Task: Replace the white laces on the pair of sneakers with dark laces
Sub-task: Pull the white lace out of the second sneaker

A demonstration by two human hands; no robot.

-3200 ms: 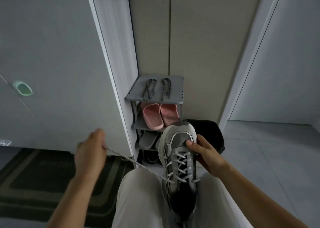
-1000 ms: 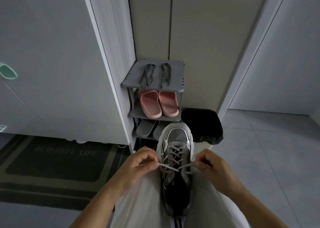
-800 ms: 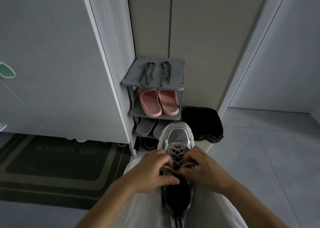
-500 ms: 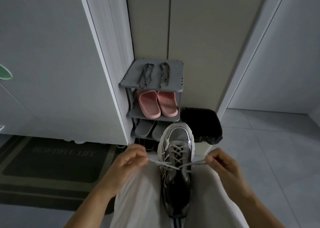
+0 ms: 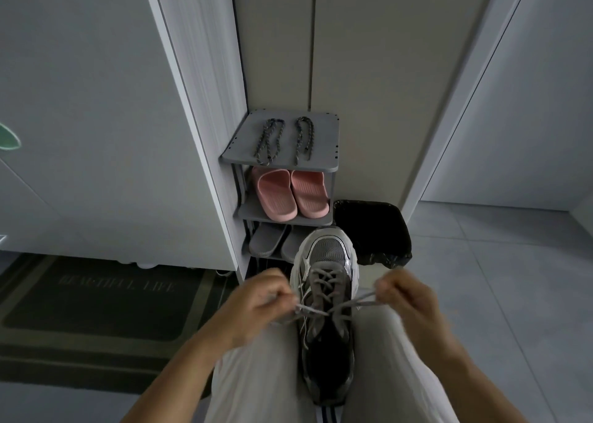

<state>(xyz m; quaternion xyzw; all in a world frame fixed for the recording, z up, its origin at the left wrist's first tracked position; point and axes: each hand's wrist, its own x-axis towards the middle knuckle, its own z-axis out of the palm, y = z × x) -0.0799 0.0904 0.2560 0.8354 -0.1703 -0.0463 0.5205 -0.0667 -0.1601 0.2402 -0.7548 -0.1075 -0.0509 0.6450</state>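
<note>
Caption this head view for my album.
Left hand and right hand pinch white lace ends on a sneaker; dark laces lie on the rack.

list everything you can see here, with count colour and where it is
cabinet: 1, white, left
shoe rack: 1, grey, beside the cabinet
dark laces: 2, dark, top shelf of the shoe rack
pink slippers: 2, pink, second shelf
grey slippers: 2, grey, third shelf
bin: 1, black, floor right of the shoe rack
doormat: 1, dark, floor at left
sneaker: 1, grey and white, on the lap
white lace: 1, white, threaded in the sneaker
left hand: 1, pinches the white lace's left end
right hand: 1, pinches the white lace's right end
</note>
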